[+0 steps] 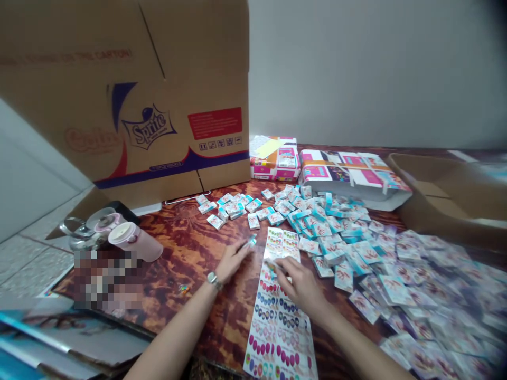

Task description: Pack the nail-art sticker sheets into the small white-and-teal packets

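Through the head camera I am watching the left hand (233, 261), with a wristwatch (214, 280) on its wrist, pinching a small teal strip (250, 241) between its fingertips. The right hand (301, 285) is hanging over the upper part of a printed sheet (279, 338) and is pinching a small pale piece (271, 267), too small for me to identify. The sheet is lying on a wood-grain worktop (190, 253), printed with rows of coloured shapes, and it is touching neither wrist.

Just beyond the hands, small teal-and-white packets (317, 224) are lying in a loose spread, and larger flat packets (412, 285) are overlapping to the right. Two wrapped bundles (348, 174) are sitting at the back. A Sprite carton (130, 105) is standing at the far left of the worktop, with a pink-capped bottle (134, 240) lying near its corner beside a glass container (79, 229). A cardboard tray (447, 195) is resting at the right. A blurred patch (106, 282) is covering part of the near left, so I cannot tell what is there.
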{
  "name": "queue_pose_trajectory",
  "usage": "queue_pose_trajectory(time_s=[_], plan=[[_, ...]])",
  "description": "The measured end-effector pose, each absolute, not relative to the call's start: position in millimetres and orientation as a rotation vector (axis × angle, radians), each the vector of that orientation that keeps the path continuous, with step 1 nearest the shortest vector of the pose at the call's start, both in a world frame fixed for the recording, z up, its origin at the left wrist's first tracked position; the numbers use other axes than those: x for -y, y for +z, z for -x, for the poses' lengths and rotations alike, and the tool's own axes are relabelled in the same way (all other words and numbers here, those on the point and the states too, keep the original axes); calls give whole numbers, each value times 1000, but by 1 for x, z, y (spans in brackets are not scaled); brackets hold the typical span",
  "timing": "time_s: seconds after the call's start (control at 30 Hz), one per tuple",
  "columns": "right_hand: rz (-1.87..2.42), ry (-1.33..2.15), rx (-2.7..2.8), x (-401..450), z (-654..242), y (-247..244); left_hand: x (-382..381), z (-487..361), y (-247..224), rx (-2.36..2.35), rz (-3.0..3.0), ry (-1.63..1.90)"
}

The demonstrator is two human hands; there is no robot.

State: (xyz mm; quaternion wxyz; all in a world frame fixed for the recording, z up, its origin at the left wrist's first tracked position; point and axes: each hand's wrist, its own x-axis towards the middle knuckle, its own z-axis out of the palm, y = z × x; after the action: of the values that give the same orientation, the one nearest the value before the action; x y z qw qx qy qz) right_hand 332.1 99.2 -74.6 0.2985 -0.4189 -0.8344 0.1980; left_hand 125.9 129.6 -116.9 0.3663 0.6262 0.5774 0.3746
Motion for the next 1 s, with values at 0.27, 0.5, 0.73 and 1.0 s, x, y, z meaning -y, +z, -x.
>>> queue_pose_trajectory(time_s=[0.27, 0.5, 0.73, 1.0], plan=[[1022, 161, 2299, -104, -299, -75, -50, -144, -93, -880, -610, 1172], [861, 383, 2566, -109, -311, -48, -52, -132, -85, -948, -767, 1088], [549, 1499, 2689, -131, -332, -25, -57, -113, -82, -859, -931, 640], [892, 1573, 2221, -115, -319, -49, -52, -127, -82, -898, -839, 678]])
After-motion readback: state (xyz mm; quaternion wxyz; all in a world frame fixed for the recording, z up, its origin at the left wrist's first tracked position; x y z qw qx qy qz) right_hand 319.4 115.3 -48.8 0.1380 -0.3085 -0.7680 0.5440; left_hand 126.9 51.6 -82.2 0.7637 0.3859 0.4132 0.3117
